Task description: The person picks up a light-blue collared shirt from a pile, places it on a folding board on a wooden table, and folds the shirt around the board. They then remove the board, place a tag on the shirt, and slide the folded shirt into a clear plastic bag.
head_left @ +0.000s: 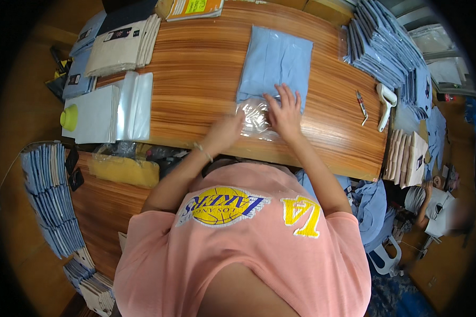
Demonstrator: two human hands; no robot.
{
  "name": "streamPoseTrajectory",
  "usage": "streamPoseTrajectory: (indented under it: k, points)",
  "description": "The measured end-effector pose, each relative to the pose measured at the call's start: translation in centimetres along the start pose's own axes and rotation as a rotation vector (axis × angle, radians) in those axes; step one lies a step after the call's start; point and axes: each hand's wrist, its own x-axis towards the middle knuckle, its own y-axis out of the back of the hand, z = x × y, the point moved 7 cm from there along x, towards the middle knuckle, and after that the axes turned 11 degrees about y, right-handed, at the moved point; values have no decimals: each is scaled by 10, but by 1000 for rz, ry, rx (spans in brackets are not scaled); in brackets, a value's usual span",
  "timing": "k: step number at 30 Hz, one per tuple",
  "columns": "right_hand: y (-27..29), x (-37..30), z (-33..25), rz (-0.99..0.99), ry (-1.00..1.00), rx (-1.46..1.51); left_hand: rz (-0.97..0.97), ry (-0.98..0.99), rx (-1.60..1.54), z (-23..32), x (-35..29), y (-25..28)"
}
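Fabric folded into a flat light-blue rectangle [276, 61] lies in a clear, shiny plastic bag [256, 117] on the brown wood-grain tabletop [195, 79], around the middle of what I see from the head camera. The bag's crumpled near end faces the wearer. From my remote seat I see the bare right hand [286, 113] resting over the right part of that end, its grip loose and its fingers spread apart. The bare left hand [227, 128], a pale band round its wrist, is at the left edge of the bag; motion blurs it, so I cannot tell whether its grip is pinching the plastic.

Over to the left I have flat, empty clear plastic sleeves [135, 108] beside a pile of white rectangular sheets [96, 113], with a round yellow-green object [69, 117] at the pile's outer edge. Behind them lie cream folded garments [122, 47]. On the right I make out a slim red-and-silver tool [362, 105], a white handled tool [386, 105] just beside it, and a tall stack of light-blue packed garments [378, 45] near the far corner.
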Motion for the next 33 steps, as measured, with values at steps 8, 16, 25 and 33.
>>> streamPoseTrajectory:
  k: [8, 16, 25, 33]
  points:
    - [-68, -11, -75, -63, -133, 365, 265, -372, 124, -5, 35, 38]
    - [-77, -3, -73, -11, -268, 481, 286, -538, 72, -17, 39, 31]
    - [-9, -99, -63, 152, -327, 493, 251, -565, 112, -12, 23, 27]
    - [65, -387, -92, -69, -992, 150, 288, -674, -8, -12, 32, 48]
